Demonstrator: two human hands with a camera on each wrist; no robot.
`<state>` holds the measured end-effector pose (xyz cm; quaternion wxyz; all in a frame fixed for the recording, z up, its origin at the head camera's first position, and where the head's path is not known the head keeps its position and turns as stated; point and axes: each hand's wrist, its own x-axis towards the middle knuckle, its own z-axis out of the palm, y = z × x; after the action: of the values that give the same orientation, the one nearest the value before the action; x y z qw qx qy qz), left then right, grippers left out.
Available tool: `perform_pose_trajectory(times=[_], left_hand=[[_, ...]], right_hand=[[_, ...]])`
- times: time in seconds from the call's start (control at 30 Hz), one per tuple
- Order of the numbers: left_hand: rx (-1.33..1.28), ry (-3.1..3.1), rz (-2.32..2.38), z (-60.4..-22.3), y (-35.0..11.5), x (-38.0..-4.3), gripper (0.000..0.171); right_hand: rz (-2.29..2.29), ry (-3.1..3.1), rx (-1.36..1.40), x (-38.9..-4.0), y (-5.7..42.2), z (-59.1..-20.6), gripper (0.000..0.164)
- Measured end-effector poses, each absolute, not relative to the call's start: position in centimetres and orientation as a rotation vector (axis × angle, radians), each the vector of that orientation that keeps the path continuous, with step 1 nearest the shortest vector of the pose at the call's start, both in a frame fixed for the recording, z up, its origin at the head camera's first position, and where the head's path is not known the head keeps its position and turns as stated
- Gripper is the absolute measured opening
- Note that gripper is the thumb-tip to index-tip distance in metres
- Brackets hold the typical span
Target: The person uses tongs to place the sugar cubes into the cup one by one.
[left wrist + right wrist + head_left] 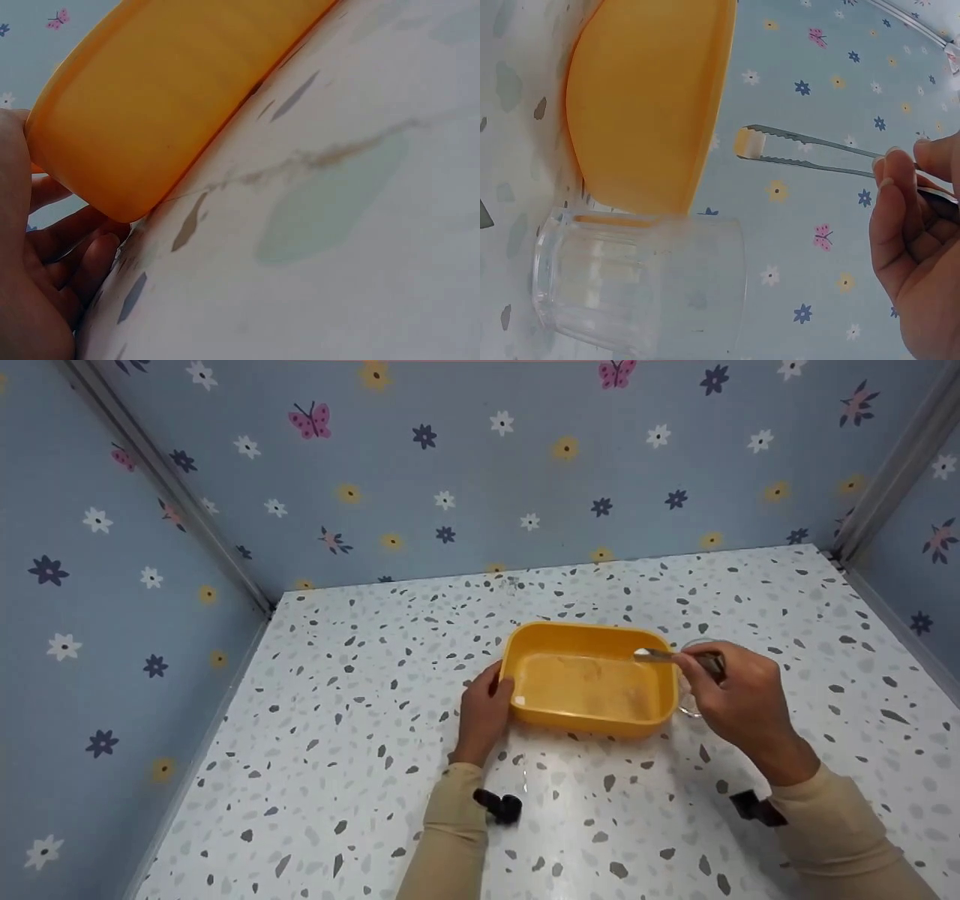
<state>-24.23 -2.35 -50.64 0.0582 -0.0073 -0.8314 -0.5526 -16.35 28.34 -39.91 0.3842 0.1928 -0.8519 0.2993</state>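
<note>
A yellow plastic tub sits on the speckled table. At its left end, my left hand holds the wall, thumb over the rim and fingers outside against it. My right hand pinches metal tweezers above the tub's right side. Between the serrated tips is a small whitish cube, raised above the rim. Another small white piece lies inside the tub at the front left corner. Just right of the tub stands a clear cup, partly hidden by my right hand in the head view.
Blue flowered panels enclose the table at the back and both sides. The speckled tabletop extends around the tub. A black camera mount sticks out from the left wrist, and another from the right.
</note>
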Motion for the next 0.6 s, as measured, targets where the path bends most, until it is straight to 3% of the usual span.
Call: perform_pose_trajectory(times=[0.6], left_hand=[[-0.008,-2.534,-1.679,-50.43,-2.38,-24.16,0.045]], right_hand=[[0.736,-2.154,0.423,-16.19,29.09,-39.34,0.014]])
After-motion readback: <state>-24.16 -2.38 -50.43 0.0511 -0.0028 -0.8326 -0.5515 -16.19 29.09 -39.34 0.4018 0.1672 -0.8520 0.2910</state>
